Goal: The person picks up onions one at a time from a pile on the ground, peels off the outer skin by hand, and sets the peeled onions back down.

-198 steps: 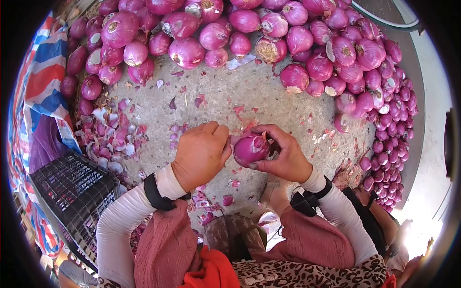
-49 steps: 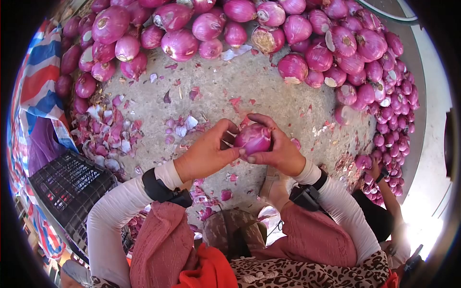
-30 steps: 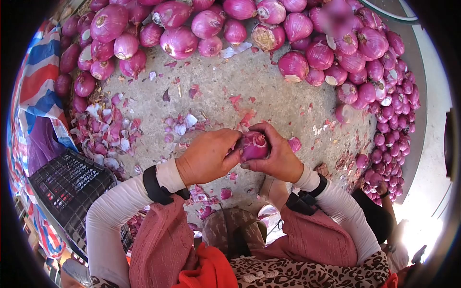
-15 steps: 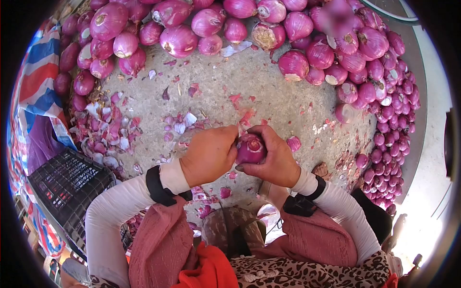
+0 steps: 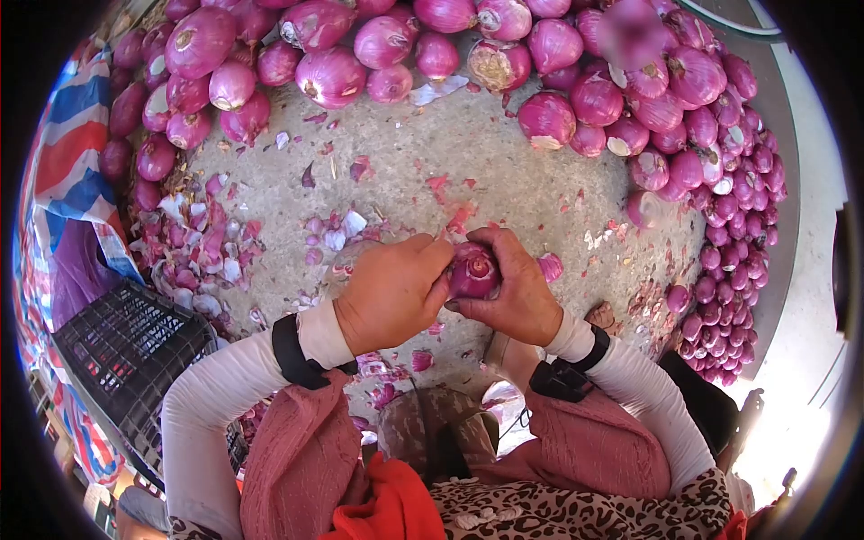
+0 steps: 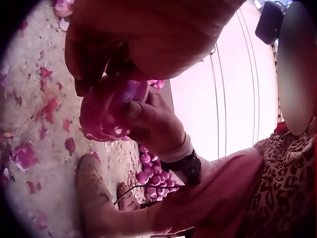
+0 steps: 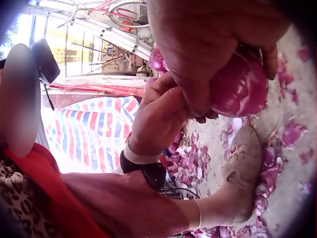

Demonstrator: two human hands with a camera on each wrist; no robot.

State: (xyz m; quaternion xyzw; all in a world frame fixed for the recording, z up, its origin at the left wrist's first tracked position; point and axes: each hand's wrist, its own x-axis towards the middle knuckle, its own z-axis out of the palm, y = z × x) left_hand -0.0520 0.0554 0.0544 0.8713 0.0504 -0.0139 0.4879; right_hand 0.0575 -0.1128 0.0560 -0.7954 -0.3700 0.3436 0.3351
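A purple-red onion [image 5: 474, 273] lies in my right hand [image 5: 524, 295], its fingers over the far side and its thumb along the near side. One end of the onion faces up toward the head camera. From the left, my left hand [image 5: 392, 290] meets the onion with curled fingers and thumb, pinching at its outer skin. In the left wrist view, the left fingertips sit at the top of the onion [image 6: 101, 116], partly in shadow. Pale streaks mark the skin of the onion [image 7: 242, 91] in the right wrist view.
Heaped onions [image 5: 333, 76] curve around the back and right side. Loose peels [image 5: 211, 243] litter the concrete floor [image 5: 378, 171]. At left stand a black crate [image 5: 126, 342] and a striped sheet [image 5: 76, 162]. A wheel rim [image 5: 733, 31] shows at top right.
The onion has turned so one end faces up. My left fingers, looser 1.6 s ago, are now curled at its left side. Another person's hand at the right onions has withdrawn.
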